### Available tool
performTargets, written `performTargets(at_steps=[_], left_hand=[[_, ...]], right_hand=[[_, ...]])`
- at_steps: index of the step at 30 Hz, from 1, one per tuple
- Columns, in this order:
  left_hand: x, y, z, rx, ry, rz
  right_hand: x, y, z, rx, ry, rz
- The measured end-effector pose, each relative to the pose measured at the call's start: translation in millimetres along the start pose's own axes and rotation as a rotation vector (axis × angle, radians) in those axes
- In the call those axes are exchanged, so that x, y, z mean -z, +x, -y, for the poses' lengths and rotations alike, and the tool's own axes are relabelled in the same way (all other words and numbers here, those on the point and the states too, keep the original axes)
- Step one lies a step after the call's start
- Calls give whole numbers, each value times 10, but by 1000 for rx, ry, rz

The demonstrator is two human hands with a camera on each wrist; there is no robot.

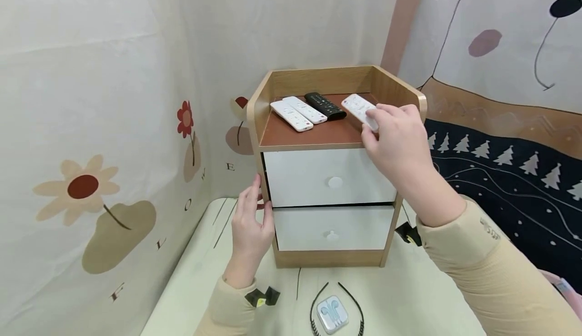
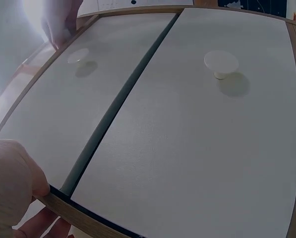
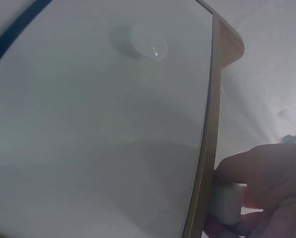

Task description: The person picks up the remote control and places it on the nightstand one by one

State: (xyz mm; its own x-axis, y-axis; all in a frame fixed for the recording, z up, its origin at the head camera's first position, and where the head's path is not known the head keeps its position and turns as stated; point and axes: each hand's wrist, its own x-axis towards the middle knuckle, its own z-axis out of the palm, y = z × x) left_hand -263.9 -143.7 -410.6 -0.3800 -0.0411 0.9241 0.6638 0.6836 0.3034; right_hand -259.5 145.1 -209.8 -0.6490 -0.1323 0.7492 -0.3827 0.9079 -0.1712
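A small wooden cabinet (image 1: pixel 329 259) with a red-brown top and two white drawers stands in the middle of the head view. My left hand (image 1: pixel 252 230) holds its left side edge, thumb at the front and fingers along the outer side; the left wrist view shows the thumb (image 2: pixel 37 181) at the drawer gap. A white remote control (image 1: pixel 359 106) is pinched in my right hand (image 1: pixel 402 141), tilted over the right part of the top. Left of it lie two white remotes, one nearer (image 1: pixel 291 116) and one behind (image 1: pixel 305 108), and a black remote (image 1: pixel 325 105).
Raised wooden walls (image 1: pixel 323 81) border the top at the back and sides. Round white knobs mark the upper drawer (image 1: pixel 297 179) and lower drawer (image 1: pixel 300 230). In front lie a black headband (image 1: pixel 359 310) and a clear case of earphones (image 1: pixel 332 315). Printed cloth (image 1: pixel 113 98) hangs behind.
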Motion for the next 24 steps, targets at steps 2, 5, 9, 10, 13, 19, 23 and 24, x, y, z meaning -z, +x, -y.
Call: performTargets(at_steps=[2, 5, 9, 10, 13, 19, 23, 24], left_hand=[[5, -3, -6, 1, -2, 3], [11, -7, -13, 1, -2, 2], [24, -5, -18, 3, -1, 5], [24, -2, -20, 3, 0, 7], [26, 9, -24, 5, 4, 8], [34, -1, -37, 8, -1, 13], [41, -8, -48, 16, 4, 15], [44, -6, -50, 17, 5, 12]], right_hand=[[-24, 48, 17, 11, -40, 38], [-50, 140, 18, 12, -75, 96], [-42, 268, 4, -39, -83, 229], [-35, 299, -3, -62, -74, 266], [-22, 385, -34, -137, -37, 361], [-63, 486, -109, -196, 2, 413], [-118, 573, -134, -182, 2, 409], [-131, 600, -132, -177, 3, 409]])
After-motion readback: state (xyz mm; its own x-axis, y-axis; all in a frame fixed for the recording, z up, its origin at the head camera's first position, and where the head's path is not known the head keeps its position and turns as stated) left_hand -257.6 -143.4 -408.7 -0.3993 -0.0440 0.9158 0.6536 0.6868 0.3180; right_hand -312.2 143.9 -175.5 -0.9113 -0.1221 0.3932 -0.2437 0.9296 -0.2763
